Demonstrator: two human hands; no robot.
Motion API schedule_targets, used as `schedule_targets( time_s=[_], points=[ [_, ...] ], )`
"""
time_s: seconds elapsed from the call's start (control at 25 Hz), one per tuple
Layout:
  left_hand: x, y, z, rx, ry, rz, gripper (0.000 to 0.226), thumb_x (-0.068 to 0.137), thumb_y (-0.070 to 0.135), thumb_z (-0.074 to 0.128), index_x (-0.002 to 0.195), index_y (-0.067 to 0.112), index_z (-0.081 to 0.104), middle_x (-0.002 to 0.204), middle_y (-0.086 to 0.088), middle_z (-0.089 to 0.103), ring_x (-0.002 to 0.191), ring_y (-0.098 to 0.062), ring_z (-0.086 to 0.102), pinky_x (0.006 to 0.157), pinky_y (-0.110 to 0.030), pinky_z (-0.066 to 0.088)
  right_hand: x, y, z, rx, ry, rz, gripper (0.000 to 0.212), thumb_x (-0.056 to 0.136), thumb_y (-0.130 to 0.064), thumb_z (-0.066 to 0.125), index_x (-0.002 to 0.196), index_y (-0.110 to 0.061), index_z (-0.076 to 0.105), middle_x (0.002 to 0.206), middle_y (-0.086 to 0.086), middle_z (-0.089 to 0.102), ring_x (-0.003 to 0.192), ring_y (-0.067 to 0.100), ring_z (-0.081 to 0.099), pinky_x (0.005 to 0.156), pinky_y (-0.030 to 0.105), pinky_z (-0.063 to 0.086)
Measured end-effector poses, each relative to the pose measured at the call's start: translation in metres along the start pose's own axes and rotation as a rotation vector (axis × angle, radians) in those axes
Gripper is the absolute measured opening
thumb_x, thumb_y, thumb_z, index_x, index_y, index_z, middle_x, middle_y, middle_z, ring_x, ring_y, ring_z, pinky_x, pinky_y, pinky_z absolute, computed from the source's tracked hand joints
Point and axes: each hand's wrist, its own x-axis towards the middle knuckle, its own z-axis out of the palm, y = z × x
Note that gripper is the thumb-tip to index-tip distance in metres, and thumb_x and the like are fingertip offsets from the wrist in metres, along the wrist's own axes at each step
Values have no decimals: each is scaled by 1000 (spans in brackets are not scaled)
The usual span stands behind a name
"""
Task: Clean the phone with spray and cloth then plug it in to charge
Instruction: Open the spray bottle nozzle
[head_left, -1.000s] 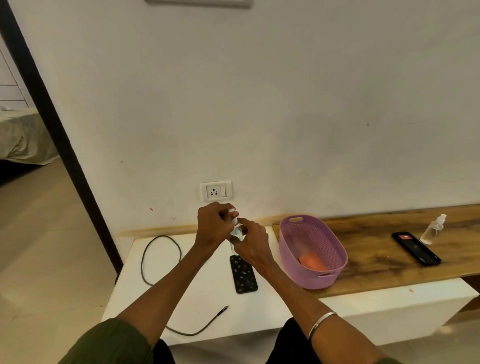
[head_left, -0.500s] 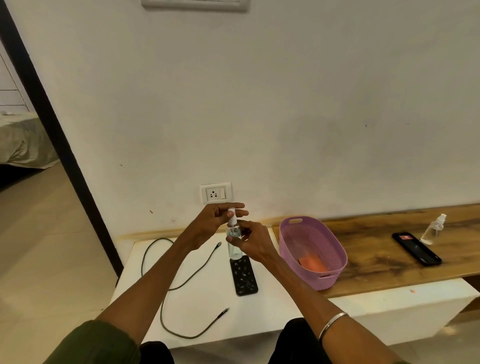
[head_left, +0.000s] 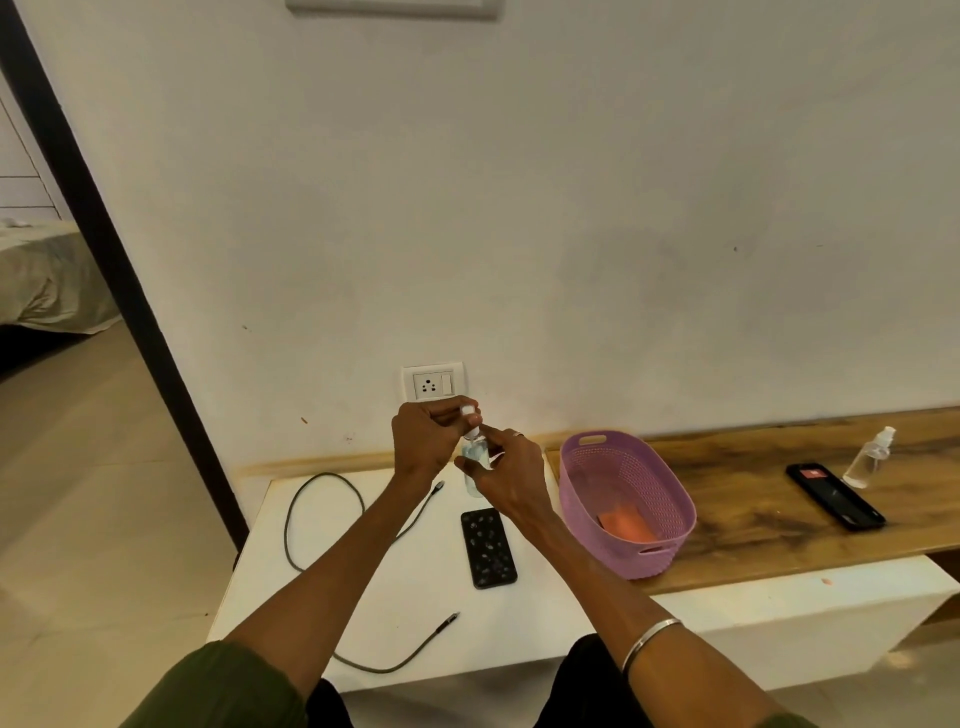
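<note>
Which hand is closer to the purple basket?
Right. The right hand holds the small clear spray bottle just left of the purple plastic basket; the left hand pinches the bottle's cap farther left.

Phone (head_left: 489, 547) left of basket (head_left: 626, 502)

Soft, even indoor light, faint shadows, wide-angle bending at the edges, slight blur.

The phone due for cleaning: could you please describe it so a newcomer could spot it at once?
On the white table under the wall socket, beside the purple basket, lies the phone, its black back dotted with pale specks. The other phone rests on the wooden bench, by a spray bottle.
</note>
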Motion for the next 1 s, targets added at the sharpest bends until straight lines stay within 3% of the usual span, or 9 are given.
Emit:
schedule_targets(
  time_s=[0.08, 0.24, 0.36, 0.44, 0.6, 0.68, 0.84, 1.0],
  points=[
    [-4, 2, 8, -40, 100, 1, 17, 75, 6, 84, 90, 11, 81, 95, -6, 79, 103, -15, 72, 88, -8, 53, 2, -2, 0, -13, 29, 4, 40, 72, -48, 76, 102, -23, 71, 87, 0, 72, 72, 13, 62, 70, 28, 53],
    [-13, 4, 19, -45, 193, 49, 9, 79, 10, 82, 88, 10, 81, 93, -4, 80, 107, -18, 72, 99, -34, 56, -1, -2, 2, -22, 79, -25, 40, 75, -45, 73, 107, -20, 71, 80, 1, 70, 65, 9, 53, 63, 22, 43],
    [-16, 4, 18, -7, 176, 49, 17, 77, 14, 84, 93, 9, 80, 100, -5, 79, 108, -16, 70, 99, -36, 56, -2, 1, 2, -18, 43, -1, 44, 75, -45, 76, 110, -17, 72, 85, 0, 72, 68, 9, 55, 67, 20, 44],
    [-10, 6, 7, -11, 48, -21, 26, 77, 14, 84, 102, 9, 79, 107, -8, 77, 106, -14, 69, 101, -33, 53, 2, 5, -3, 4, -37, 2, 41, 74, -47, 77, 104, -19, 73, 82, -5, 70, 65, 6, 57, 65, 15, 44],
    [6, 8, -17, -99, -488, -53, 29, 98, 7, 57, 126, 5, 66, 120, -14, 72, 116, -21, 67, 106, -37, 51, 6, 12, -13, 69, -193, -39, 38, 74, -43, 78, 104, -21, 73, 79, -10, 69, 62, 1, 57, 63, 12, 43],
    [8, 9, -17, -40, -571, -20, 28, 101, 1, 49, 125, 4, 64, 118, -11, 73, 114, -17, 69, 100, -30, 54, 9, 10, -11, 59, -229, -60, 36, 74, -43, 78, 101, -20, 73, 79, -6, 72, 63, 4, 58, 63, 15, 46],
    [7, 6, -11, -5, -391, 16, 18, 94, -4, 59, 100, 4, 73, 96, -6, 76, 96, -13, 73, 96, -33, 57, 13, 9, -11, 27, -208, -53, 37, 73, -43, 79, 100, -18, 72, 81, -7, 69, 61, -1, 56, 61, 8, 38],
    [1, -2, -4, -7, -212, 10, 9, 86, 3, 73, 94, 5, 78, 98, -6, 77, 106, -17, 69, 102, -43, 54, 8, 11, -10, -20, -140, -61, 46, 72, -45, 79, 110, -21, 71, 87, -7, 71, 63, -6, 53, 59, 2, 33]
  ],
)
